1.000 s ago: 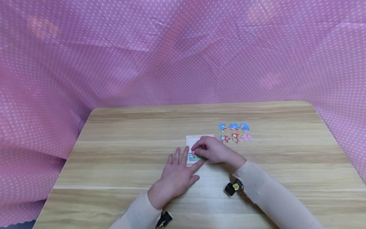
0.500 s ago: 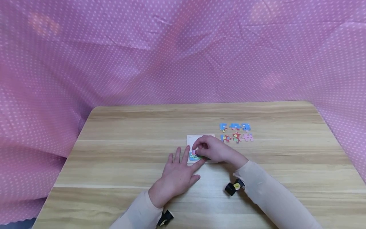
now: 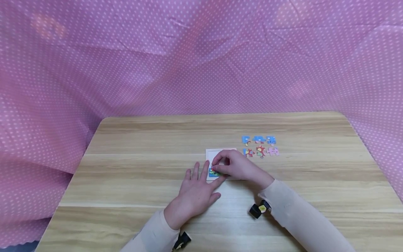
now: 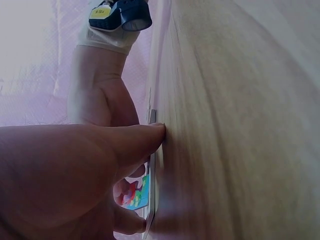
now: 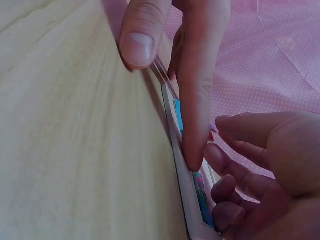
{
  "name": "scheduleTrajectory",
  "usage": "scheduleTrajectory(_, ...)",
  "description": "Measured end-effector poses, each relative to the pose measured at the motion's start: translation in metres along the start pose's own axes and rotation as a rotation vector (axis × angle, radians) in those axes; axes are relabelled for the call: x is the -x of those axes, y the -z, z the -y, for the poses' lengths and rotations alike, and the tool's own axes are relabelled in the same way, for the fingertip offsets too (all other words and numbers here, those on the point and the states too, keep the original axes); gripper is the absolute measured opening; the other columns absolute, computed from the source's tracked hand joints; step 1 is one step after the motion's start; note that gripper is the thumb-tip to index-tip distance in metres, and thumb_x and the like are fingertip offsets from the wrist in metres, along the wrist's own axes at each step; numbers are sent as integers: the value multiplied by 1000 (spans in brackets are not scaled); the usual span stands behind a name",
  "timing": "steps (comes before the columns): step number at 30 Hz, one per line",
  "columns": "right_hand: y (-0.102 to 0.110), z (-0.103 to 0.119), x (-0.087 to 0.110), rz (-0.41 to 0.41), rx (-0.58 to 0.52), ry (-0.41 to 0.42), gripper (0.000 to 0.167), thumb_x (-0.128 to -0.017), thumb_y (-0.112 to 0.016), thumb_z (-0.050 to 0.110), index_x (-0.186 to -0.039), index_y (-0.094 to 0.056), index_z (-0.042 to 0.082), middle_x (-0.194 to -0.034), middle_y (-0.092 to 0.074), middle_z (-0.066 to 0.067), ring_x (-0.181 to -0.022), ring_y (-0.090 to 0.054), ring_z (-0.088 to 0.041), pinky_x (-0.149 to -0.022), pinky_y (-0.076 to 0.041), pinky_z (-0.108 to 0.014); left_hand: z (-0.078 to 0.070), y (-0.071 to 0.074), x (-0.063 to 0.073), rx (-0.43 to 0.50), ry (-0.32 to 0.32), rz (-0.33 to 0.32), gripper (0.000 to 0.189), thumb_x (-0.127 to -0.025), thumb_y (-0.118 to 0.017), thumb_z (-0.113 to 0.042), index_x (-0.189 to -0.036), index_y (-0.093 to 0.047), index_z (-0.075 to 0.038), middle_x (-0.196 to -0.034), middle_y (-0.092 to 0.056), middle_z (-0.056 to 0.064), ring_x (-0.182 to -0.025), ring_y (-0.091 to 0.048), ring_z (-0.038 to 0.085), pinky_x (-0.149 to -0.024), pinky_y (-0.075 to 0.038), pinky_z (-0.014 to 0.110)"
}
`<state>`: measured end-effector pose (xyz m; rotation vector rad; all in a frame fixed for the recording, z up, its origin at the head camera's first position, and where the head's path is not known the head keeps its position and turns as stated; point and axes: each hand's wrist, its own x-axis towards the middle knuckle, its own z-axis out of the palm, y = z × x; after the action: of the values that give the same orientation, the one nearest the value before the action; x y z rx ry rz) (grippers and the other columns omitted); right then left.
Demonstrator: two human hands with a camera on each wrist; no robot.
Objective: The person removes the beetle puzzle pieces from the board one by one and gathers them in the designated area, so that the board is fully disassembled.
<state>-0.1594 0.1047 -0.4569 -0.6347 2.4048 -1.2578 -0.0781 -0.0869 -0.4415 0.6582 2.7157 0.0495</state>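
Observation:
My left hand (image 3: 196,197) lies with spread, straight fingers at the near left of a small jigsaw puzzle frame (image 3: 221,149). Its fingertips touch the frame's left and near edges. My right hand (image 3: 236,165) reaches over the frame from the right, thumb and index finger pinching a small puzzle piece (image 5: 212,134) with pink and red on it. That piece is mostly covered by fingers. Along the near side of the frame lie blue-green puzzle pieces (image 3: 213,173), partly hidden by my hands. The left wrist view shows blue-green with yellow spots (image 4: 142,192) beside the right fingertips.
Several loose puzzle pieces (image 3: 259,140) lie in two rows on the wooden table (image 3: 151,140), right of and beyond the frame. A pink dotted cloth (image 3: 201,63) hangs behind the table. Black wrist cameras (image 3: 255,210) sit under both forearms.
My right fingers have shifted slightly over the frame, and the pink part of the pinched puzzle piece shows less, with red now visible. My left hand stays in place.

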Motion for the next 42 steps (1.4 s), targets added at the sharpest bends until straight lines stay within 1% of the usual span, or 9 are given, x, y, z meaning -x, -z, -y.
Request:
scheduleTrajectory(5,-1,1,0,-5,-7,-5,5,-98,-80,18,-101,-79,14,-86,-75,1,-70,-59,-12,-64,-48,-25,0,0,0,5,3,8,57,-110,-51,-55,-165,-38,-50,-179,-22,21,-161,-24,58,-124,-32,73)
scheduleTrajectory(12,-1,-1,-2,1,-34,12,4,-99,-78,15,-100,-79,11,-87,-77,1,-76,-63,-11,-69,-51,-24,0,1,-1,15,7,26,56,-111,-51,-55,-165,-37,-51,-180,-21,21,-162,-23,57,-125,-31,73)
scheduleTrajectory(16,0,-4,-2,3,-85,-1,4,-100,-76,12,-100,-80,11,-89,-78,0,-80,-66,-11,-73,-54,-24,0,1,-1,12,5,23,57,-111,-50,-56,-166,-36,-51,-180,-21,21,-162,-23,57,-124,-31,73)
scheduleTrajectory(20,2,-7,-2,-1,-159,-41,6,-102,-75,11,-101,-80,10,-90,-78,-2,-82,-67,-13,-74,-55,-25,0,0,-1,1,3,18,57,-111,-49,-57,-166,-35,-51,-179,-22,22,-161,-25,58,-124,-32,73)
scheduleTrajectory(24,5,-10,-3,-6,-197,-70,7,-102,-75,12,-103,-80,9,-91,-78,-5,-83,-68,-15,-75,-56,-26,0,0,-2,-2,2,14,57,-111,-49,-56,-166,-35,-51,-179,-22,23,-161,-26,58,-124,-33,73)
scheduleTrajectory(28,8,-13,-3,-33,-246,-121,8,-102,-75,12,-107,-80,10,-96,-79,-5,-88,-70,-17,-80,-58,-27,1,1,-2,6,4,12,56,-111,-49,-56,-165,-37,-50,-179,-22,23,-161,-25,58,-124,-33,72)
scheduleTrajectory(32,10,-14,-3,-56,-307,-169,9,-102,-75,11,-109,-80,9,-99,-79,-5,-90,-71,-17,-83,-59,-27,1,2,-2,8,5,18,56,-111,-49,-57,-165,-38,-51,-179,-22,23,-161,-25,58,-124,-33,72)
scheduleTrajectory(38,11,-15,-4,-47,-357,-172,11,-102,-74,10,-110,-79,6,-98,-79,-6,-89,-73,-16,-82,-62,-28,3,4,-2,8,-5,25,56,-111,-49,-56,-165,-38,-51,-179,-22,24,-161,-25,58,-124,-33,72)
scheduleTrajectory(42,11,-15,-5,-54,-350,-163,11,-102,-73,9,-110,-79,4,-97,-79,-8,-88,-72,-16,-82,-62,-28,4,5,-3,10,-12,33,56,-111,-50,-55,-165,-37,-52,-179,-22,24,-161,-25,58,-124,-33,72)
